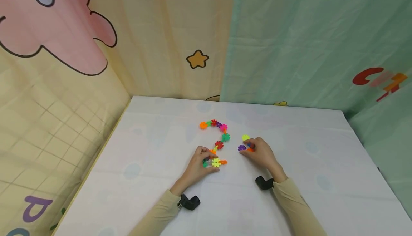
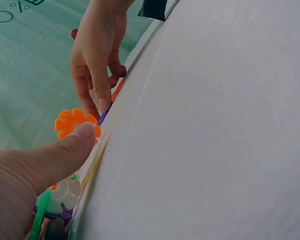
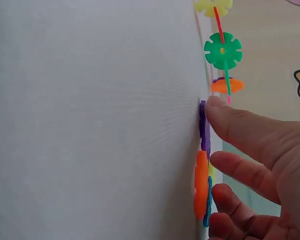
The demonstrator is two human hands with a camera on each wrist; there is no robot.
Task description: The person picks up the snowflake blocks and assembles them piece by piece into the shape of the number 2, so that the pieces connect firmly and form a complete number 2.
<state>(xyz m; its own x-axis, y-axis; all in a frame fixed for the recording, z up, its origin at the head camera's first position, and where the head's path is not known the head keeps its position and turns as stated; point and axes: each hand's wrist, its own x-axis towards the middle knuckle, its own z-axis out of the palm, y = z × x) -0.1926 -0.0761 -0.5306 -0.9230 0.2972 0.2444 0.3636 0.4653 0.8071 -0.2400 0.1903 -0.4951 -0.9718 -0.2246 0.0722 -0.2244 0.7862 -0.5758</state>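
Observation:
A curved chain of interlocking plastic snowflake discs [image 1: 226, 137] lies on the table, in green, red, orange, pink, purple and yellow. At its near end my left hand [image 1: 197, 165] holds the chain, thumb and fingers around the yellow disc [image 1: 216, 162]. In the left wrist view the thumb lies against an orange disc [image 2: 70, 122], with a white disc [image 2: 65, 192] beneath the hand. My right hand [image 1: 262, 153] is over a few loose discs, its thumb touching a purple disc [image 3: 205, 125]. Close by its fingers are an orange disc [image 3: 201, 185], a blue disc [image 3: 208, 202] and a yellow disc [image 1: 245, 137].
A white cloth covers the table [image 1: 154, 128]. Printed curtains, one yellow [image 1: 173, 21] and one green [image 1: 289, 43], hang behind it. Black wrist camera mounts [image 1: 190, 202] sit under both forearms, close above the tabletop.

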